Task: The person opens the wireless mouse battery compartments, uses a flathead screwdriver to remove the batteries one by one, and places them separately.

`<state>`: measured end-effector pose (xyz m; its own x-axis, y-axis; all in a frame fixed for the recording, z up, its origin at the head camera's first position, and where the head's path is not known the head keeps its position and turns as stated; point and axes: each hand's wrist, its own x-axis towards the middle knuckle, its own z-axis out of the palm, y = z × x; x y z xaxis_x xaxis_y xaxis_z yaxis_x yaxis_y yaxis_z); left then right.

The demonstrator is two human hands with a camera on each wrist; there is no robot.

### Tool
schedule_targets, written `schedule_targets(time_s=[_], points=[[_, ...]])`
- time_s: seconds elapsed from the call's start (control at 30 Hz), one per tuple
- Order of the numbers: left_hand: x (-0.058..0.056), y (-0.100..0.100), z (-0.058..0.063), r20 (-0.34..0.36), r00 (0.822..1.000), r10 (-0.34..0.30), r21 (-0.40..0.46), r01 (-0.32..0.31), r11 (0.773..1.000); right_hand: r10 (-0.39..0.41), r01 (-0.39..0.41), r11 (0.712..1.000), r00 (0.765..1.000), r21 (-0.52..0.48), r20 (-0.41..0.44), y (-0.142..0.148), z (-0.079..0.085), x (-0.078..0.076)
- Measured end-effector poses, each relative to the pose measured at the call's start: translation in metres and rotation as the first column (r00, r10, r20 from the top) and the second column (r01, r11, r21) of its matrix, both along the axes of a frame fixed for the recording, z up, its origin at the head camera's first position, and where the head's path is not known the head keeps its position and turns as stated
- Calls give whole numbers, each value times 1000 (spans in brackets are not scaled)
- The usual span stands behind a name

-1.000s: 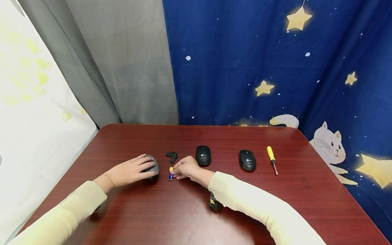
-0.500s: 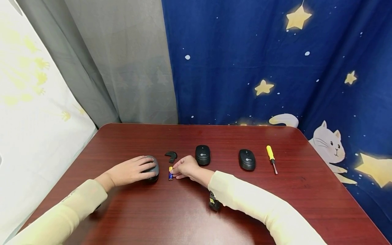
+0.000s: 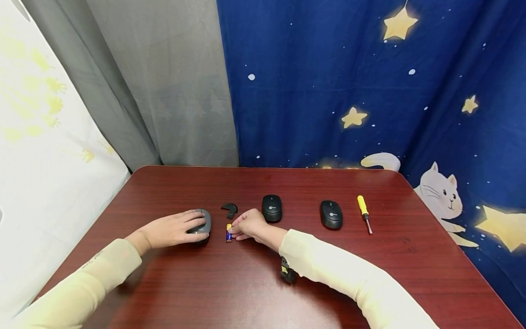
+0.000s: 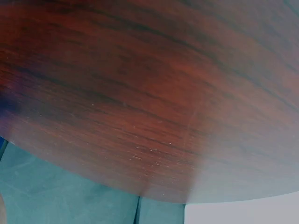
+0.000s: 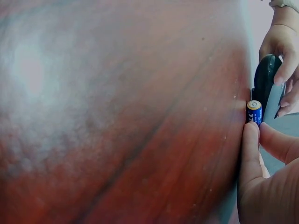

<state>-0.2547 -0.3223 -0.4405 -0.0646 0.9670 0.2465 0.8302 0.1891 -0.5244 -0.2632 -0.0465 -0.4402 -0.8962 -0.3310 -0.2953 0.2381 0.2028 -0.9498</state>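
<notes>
The right hand [image 3: 251, 224] pinches the battery [image 3: 228, 235] between thumb and finger, just right of the grey mouse [image 3: 207, 224]. The left hand [image 3: 174, 229] holds this mouse, fingers over it, on the table's left part.

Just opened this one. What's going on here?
A person is at a table, using both hands. The left hand is holding a grey mouse, while the right hand pinches a blue and yellow battery next to it. A small black piece lies just beyond the battery. Farther right lie a black mouse, a second black mouse and a yellow-handled screwdriver, none of them held.
</notes>
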Motion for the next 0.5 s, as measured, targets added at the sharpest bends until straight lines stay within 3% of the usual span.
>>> schedule_targets(time_s=[0.5], points=[[3,-5,-2,-33,999,14,-30,-15,999,6,-6,1000,1000,3,-9,0,1,0]])
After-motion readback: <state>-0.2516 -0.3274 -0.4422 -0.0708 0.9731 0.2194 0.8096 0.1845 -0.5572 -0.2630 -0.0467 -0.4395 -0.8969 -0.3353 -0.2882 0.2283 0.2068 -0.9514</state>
